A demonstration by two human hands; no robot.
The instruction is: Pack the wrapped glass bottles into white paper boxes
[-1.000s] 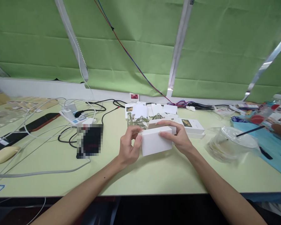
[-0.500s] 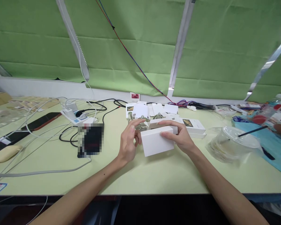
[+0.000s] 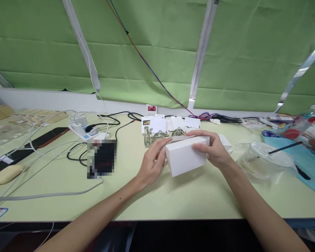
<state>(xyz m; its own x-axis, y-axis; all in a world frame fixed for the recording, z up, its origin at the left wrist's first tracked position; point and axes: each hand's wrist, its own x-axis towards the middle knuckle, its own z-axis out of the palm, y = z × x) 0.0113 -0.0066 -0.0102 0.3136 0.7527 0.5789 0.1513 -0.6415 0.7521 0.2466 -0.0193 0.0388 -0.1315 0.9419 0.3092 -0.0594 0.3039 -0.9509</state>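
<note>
A plain white cardboard box (image 3: 187, 159) is held up over the pale table, tilted, with one long face towards me. My right hand (image 3: 215, 148) grips its right end, thumb on the top edge and fingers behind. My left hand (image 3: 152, 162) is closed at the box's left end, with the thumb and index finger against its edge. A white strip (image 3: 180, 137) shows behind the box; whether it is a flap or a separate piece I cannot tell. Beyond the hands stand shiny, glassy greenish objects (image 3: 159, 135) and several white cards (image 3: 159, 124).
Another white box (image 3: 225, 142) lies behind my right hand. To the right are a lidded plastic cup (image 3: 271, 154) with a black straw and a blue bag (image 3: 299, 154). A power strip (image 3: 81, 130), loose cables and a blurred dark item (image 3: 103, 157) lie to the left.
The white box has moved right and turned, showing more of its top. My left hand has followed rightwards, its fingers closing at the box's left end. The right hand keeps its grip.
</note>
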